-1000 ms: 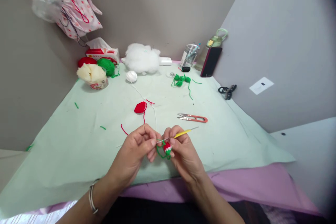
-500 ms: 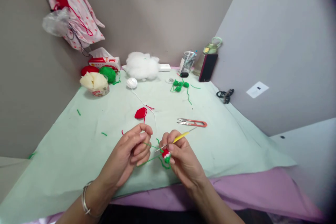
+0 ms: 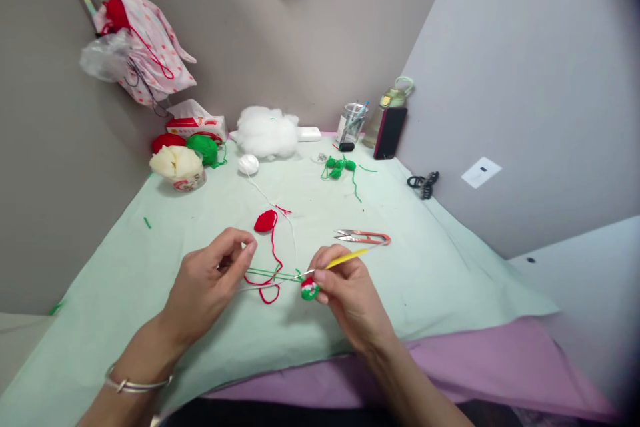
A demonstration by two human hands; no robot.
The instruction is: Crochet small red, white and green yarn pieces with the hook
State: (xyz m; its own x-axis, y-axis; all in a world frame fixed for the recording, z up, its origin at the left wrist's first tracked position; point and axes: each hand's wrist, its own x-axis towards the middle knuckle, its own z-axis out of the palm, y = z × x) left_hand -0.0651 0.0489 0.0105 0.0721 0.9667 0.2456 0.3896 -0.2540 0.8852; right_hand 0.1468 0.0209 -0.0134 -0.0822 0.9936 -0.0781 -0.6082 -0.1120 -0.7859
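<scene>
Crocheted piece (image 3: 310, 289), red, white and green: located nearer the wearer than the thread snips (image 3: 363, 237) and to their left, held at the fingertips of the right hand (image 3: 347, 287).

Right hand: thumb and index finger pinch the crochet hook (image 3: 347, 258) by its yellow handle; the piece sits just below this pinch. The other fingers are folded.

Left hand (image 3: 207, 283), well left of the snips: fingers curled, thumb tip and index tip close together, holding green yarn (image 3: 273, 273) that runs straight to the hook. The exact gripping point is hidden.

Containers, relative to the snips:
- Clear cup (image 3: 343, 128), beyond: holds pen-like sticks.
- Tub (image 3: 189, 183), beyond and far left: holds cream-coloured material.
- Tissue box (image 3: 200, 127), farther beyond, far left: white tissue protrudes.
- Bottle (image 3: 375, 130), beyond, slightly right: contents cannot be determined.
</scene>
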